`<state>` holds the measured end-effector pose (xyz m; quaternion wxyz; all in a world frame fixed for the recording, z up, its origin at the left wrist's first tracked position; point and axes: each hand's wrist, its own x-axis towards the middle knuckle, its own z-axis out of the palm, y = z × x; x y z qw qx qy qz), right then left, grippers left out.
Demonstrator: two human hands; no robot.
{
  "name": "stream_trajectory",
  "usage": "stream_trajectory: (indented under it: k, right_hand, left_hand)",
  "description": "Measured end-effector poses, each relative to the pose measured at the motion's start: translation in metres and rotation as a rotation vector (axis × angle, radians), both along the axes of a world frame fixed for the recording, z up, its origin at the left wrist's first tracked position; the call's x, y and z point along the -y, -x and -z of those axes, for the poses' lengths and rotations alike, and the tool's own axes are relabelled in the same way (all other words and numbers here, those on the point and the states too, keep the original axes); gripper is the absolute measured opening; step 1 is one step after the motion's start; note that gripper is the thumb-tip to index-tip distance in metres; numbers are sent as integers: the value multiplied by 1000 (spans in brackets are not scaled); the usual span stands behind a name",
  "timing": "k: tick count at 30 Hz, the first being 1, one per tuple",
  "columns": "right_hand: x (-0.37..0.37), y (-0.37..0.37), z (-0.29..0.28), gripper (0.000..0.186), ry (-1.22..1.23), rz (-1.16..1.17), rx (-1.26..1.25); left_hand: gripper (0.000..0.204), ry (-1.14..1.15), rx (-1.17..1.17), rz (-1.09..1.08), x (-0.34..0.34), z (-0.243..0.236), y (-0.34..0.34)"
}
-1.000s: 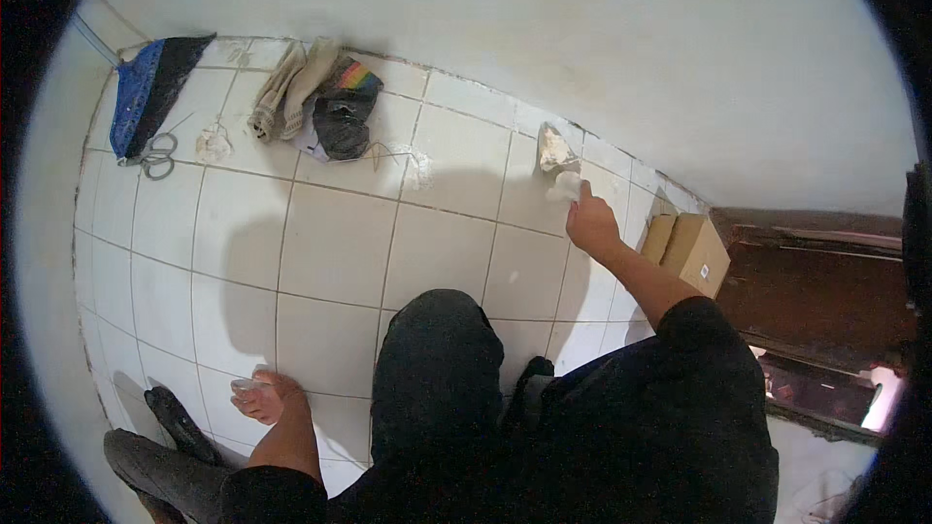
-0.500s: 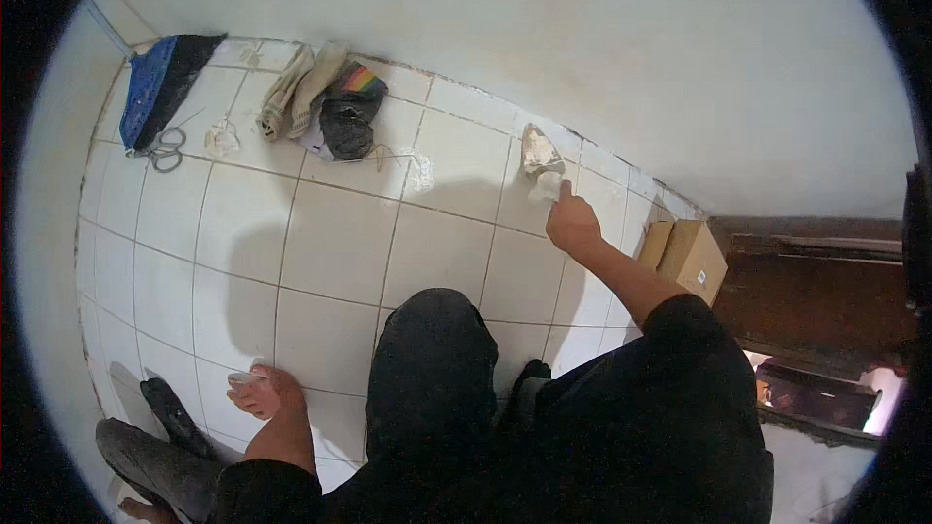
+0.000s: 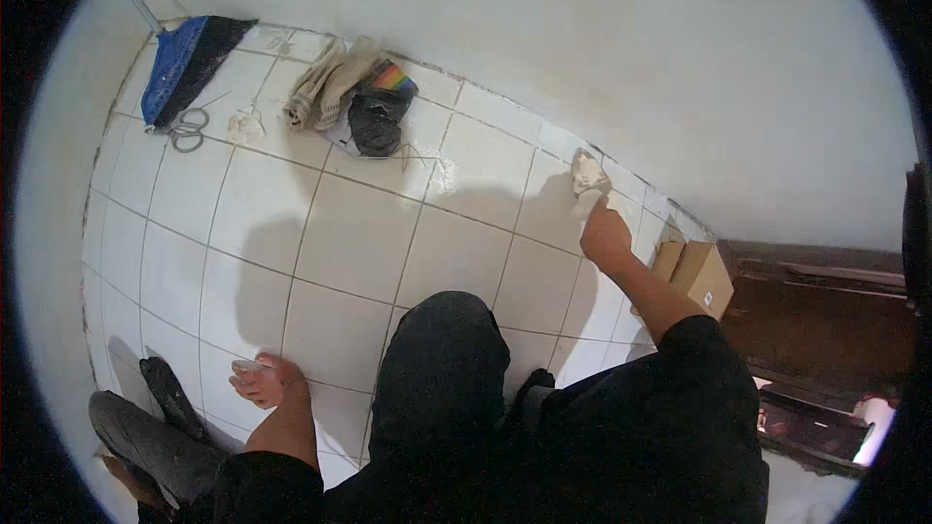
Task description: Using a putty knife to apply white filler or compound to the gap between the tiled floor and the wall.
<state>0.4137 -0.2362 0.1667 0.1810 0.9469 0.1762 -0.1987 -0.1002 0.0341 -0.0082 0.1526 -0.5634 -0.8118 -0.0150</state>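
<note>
My right hand is closed around a small trowel whose pointed blade is coated with whitish paste. The blade is at the tiled floor close to the foot of the wall, its tip turned toward the wall; whether it touches is unclear. Off to the left, my left hand hangs over the tiles with loosely bent fingers set apart. White smears mark those fingers, and I see no tool in them.
Against the far wall lie crumpled beige cloths and a dark bundle. Scissors lie beside a blue broom and a white smear. A cardboard box stands at right. Grey trouser legs show at lower left.
My right hand and the trowel have moved to the right along the foot of the wall. The whole view has shifted slightly. My left hand stays nearly in place.
</note>
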Motion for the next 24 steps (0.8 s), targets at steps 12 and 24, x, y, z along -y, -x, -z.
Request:
stream_trajectory:
  k: [12, 24]
  right_hand:
    - [36, -28, 7, 50, -35, -77, 23]
    - [-34, -5, -14, 53, -1, -159, -44]
  left_hand:
    - [59, 187, -72, -126, 0, -22, -18]
    - [61, 105, -27, -57, 3, -27, -13]
